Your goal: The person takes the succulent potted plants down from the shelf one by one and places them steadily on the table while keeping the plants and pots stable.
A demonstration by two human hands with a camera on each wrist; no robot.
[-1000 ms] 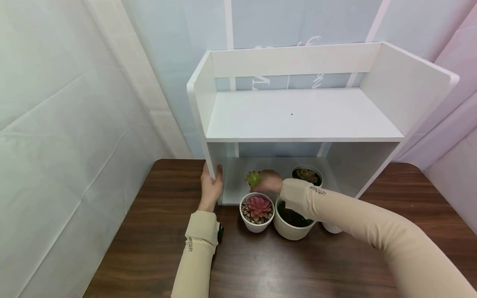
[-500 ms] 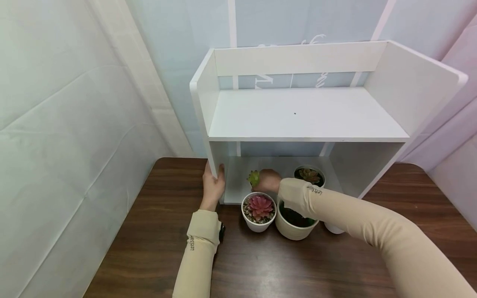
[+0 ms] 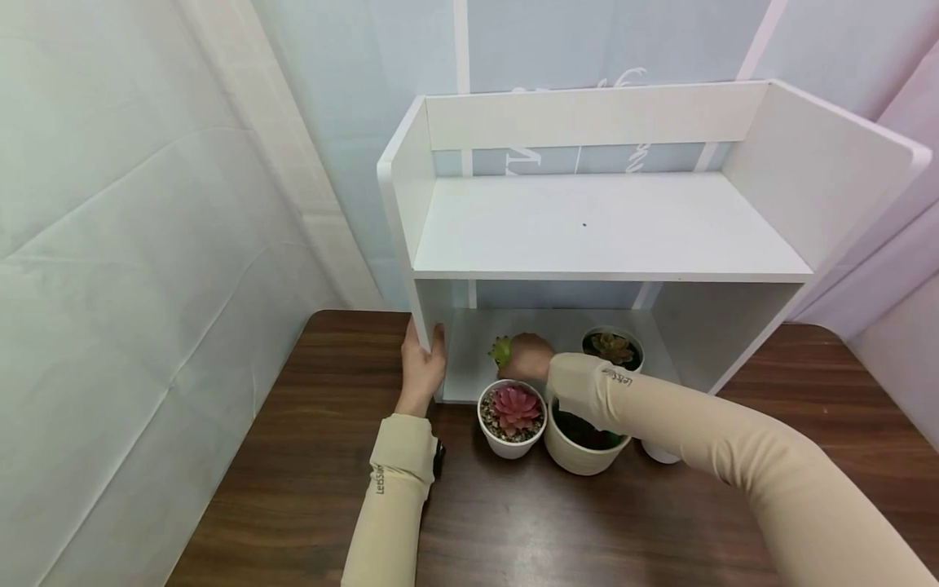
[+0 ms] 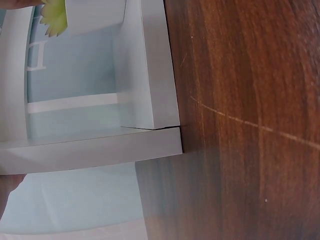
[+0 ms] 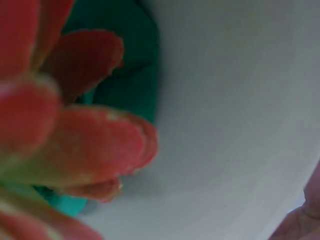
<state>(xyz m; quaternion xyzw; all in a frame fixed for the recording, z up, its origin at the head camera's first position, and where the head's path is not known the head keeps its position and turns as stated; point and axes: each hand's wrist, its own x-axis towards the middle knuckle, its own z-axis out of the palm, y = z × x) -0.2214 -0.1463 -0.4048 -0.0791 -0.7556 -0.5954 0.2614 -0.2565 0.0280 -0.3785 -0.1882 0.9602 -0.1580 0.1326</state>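
A white two-tier shelf (image 3: pixel 601 228) stands on a dark wooden table (image 3: pixel 308 473). My left hand (image 3: pixel 424 364) grips the front edge of the shelf's left side panel (image 4: pixel 150 75), thumb inside. My right hand (image 3: pixel 530 356) reaches into the lower compartment and holds a small pot with a green succulent (image 3: pixel 501 350); the pot itself is hidden by the hand. The green leaves (image 4: pixel 55 15) also show in the left wrist view. The right wrist view is a blur of red leaves (image 5: pixel 75 125) against a white pot wall (image 5: pixel 230 125).
In front of the shelf stand a white pot with a pink succulent (image 3: pixel 512 414) and a larger white pot (image 3: pixel 583 448) with dark green contents. Another potted succulent (image 3: pixel 613 349) sits inside the lower compartment. A small white object (image 3: pixel 660 453) shows under my right forearm.
Both hands stay where they were; only the head view has shifted slightly.
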